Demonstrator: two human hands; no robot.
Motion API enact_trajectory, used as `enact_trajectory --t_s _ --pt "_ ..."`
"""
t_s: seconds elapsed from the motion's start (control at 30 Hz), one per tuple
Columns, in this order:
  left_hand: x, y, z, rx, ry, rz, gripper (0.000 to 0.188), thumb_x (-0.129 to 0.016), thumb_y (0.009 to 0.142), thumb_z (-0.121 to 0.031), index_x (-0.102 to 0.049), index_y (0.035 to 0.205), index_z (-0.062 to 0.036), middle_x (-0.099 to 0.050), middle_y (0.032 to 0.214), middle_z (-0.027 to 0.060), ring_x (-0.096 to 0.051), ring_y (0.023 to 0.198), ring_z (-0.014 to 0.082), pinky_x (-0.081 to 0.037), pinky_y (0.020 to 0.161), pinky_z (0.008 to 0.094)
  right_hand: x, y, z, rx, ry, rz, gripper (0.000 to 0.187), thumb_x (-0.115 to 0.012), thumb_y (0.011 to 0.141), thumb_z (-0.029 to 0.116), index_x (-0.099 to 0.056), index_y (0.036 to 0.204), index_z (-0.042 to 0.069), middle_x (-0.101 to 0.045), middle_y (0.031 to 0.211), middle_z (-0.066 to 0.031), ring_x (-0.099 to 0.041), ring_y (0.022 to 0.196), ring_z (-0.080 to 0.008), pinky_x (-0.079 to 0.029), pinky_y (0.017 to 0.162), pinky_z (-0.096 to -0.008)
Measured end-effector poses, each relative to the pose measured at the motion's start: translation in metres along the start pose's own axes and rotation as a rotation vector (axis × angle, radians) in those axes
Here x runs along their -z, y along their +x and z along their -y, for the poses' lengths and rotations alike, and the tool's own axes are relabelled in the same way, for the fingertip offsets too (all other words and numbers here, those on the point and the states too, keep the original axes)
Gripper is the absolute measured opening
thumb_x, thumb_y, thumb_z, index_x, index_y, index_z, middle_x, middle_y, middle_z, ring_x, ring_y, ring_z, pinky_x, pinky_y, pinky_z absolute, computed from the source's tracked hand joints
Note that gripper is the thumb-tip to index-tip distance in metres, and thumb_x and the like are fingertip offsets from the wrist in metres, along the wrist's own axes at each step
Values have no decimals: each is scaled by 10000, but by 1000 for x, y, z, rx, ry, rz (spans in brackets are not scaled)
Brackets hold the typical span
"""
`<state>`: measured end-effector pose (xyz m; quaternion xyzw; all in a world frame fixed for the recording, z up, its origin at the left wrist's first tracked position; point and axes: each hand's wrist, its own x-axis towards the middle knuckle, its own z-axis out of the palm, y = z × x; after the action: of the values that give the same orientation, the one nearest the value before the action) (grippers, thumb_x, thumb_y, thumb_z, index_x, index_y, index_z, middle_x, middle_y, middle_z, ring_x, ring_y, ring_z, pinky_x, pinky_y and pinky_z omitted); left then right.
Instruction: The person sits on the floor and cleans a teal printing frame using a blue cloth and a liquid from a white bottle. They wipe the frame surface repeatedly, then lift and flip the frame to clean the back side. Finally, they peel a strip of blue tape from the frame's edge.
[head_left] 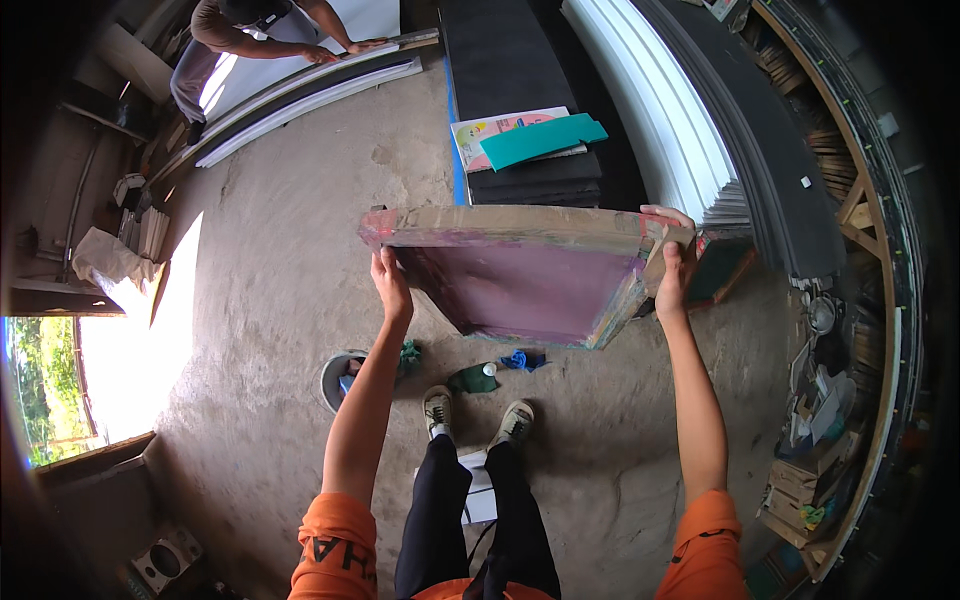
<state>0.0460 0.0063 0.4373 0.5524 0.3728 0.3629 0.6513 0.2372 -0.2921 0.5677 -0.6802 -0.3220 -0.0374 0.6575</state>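
I hold up a large wooden frame (520, 232) with a purple-stained mesh panel, lifted off the concrete floor and tilted. My left hand (390, 280) grips its left side near the corner. My right hand (672, 262) grips its taped right corner, fingers wrapped over the top edge. Below the frame my two shoes stand on the floor.
A stack of black sheets (520, 80) with a teal card (540, 140) lies ahead, white and dark sheet stacks (690, 130) to the right. A metal bowl (340, 380), green and blue rags (520, 360) lie by my feet. Another person (250, 30) bends over boards at far left.
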Motion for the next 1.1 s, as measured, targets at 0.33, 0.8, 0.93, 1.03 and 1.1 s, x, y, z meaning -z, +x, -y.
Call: enact_trajectory --t_s 0.33,0.8,0.93,1.03,1.1 --pt "1 -9 121 -79 123 265 414 -408 953 -394 -478 1172 -50 -499 996 -3 -424 890 101 -351 795 264 4 -100 -168 -234 -61 -199 564 -332 919 515 -513 1076 5 -595 1069 -121 -541 1006 -202 -361 929 -318" --pt "1 16 239 -159 28 403 526 -388 956 -419 -373 1317 -37 -449 1257 59 -391 1157 155 -270 997 303 -15 -139 -288 -206 -122 -353 526 -341 937 494 -595 1021 41 -597 1010 -52 -534 958 -149 -381 867 -266" --pt "-1 11 245 -120 -7 328 506 -441 929 -450 -423 1184 -13 -471 1087 58 -411 982 134 -328 885 285 -15 -147 -296 -228 -57 -396 526 -378 917 515 -603 995 46 -594 989 -55 -530 938 -147 -385 856 -270" --pt "-3 17 234 -179 -22 306 523 -442 913 -497 -464 1090 -6 -494 943 42 -437 849 110 -373 797 263 -13 -146 -295 -191 -46 -401 530 -440 885 534 -618 945 38 -588 959 -56 -515 923 -151 -371 859 -281" --pt "-5 25 220 -194 -58 315 572 -414 899 -560 -476 1080 -21 -486 872 20 -435 805 93 -372 735 241 -10 -143 -297 -206 -91 -353 569 -446 869 565 -614 1004 38 -581 1023 -69 -500 993 -178 -340 917 -297"
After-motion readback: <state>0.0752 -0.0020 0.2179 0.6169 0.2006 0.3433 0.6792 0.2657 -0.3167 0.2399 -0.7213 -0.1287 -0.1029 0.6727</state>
